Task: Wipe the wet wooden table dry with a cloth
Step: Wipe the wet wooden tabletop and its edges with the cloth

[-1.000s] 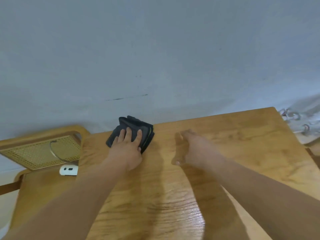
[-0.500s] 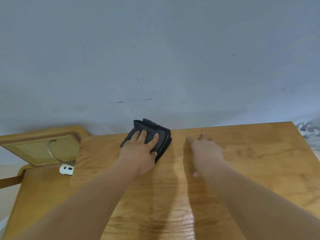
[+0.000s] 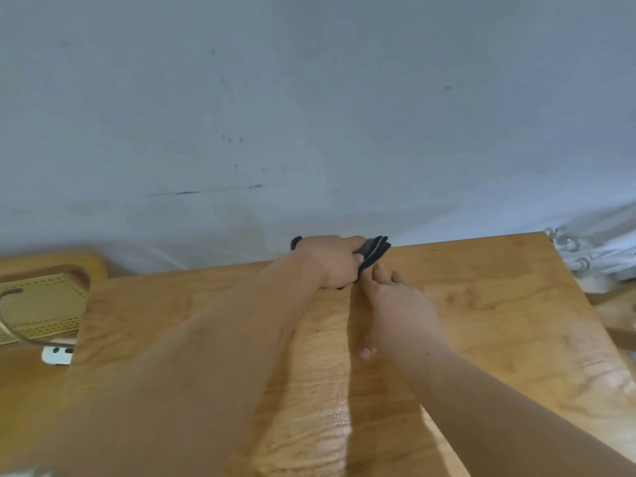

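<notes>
A folded dark cloth (image 3: 374,250) lies at the far edge of the wooden table (image 3: 499,304), close to the wall. My left hand (image 3: 332,261) presses down on the cloth and covers most of it; only its right end shows. Just to the right, my right hand (image 3: 399,304) rests flat on the tabletop with fingers spread, its fingertips almost touching the cloth. A shiny wet streak (image 3: 334,414) runs along the wood between my forearms.
A grey wall (image 3: 309,115) rises right behind the table. To the left stands a wooden chair with a cane seat (image 3: 41,304), a dark cable across it, and a white device (image 3: 56,354). Grey fabric with metal rings (image 3: 585,249) hangs at the right.
My left hand has slid the cloth to the right along the table's far edge. My right hand has stayed flat on the wood and the cloth now sits beside its fingertips.
</notes>
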### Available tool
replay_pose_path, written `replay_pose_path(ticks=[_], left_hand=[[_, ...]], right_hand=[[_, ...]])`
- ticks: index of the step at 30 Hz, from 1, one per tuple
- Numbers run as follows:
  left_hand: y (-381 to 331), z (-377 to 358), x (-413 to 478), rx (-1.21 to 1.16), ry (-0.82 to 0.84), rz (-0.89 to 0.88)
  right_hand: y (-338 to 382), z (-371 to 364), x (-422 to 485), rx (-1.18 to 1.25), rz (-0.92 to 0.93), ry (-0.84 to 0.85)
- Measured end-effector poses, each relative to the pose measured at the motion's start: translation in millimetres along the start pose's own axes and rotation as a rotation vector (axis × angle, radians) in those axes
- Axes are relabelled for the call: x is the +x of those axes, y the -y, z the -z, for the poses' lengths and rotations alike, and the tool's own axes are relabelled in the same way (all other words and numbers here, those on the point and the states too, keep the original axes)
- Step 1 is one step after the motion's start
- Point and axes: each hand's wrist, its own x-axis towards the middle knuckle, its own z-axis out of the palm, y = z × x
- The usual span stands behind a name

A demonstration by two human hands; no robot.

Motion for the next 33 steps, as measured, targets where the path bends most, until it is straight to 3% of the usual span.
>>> replay_pose_path(ticks=[6, 11, 14, 18, 24, 28, 31, 33], left_hand=[[60, 8, -45, -0.035, 0.019, -0.067], [169, 16, -120, -0.016, 0.096, 0.180], [191, 10, -133, -0.023, 0.099, 0.301], [143, -2, -98, 0.096, 0.024, 0.330], [7, -15, -29, 0.093, -0.050, 0.160], [3, -32, -33, -0.016, -0.255, 0.122], [6, -39, -46, -0.101, -0.339, 0.208], [-5, -35, -39, -0.071, -0.290, 0.341]], right_hand=[[6, 8, 2, -0.003, -0.046, 0.068], [13, 11, 2, -0.012, -0.073, 0.075], [10, 11, 0, -0.011, -0.063, 0.062], [4, 9, -1, 0.006, -0.056, 0.047], [3, 3, 0, 0.037, -0.019, 0.009], [-6, -6, -5, 0.136, 0.066, -0.104], [-27, -16, -19, 0.195, 0.238, -0.167], [-59, -15, -27, 0.294, 0.343, -0.138]])
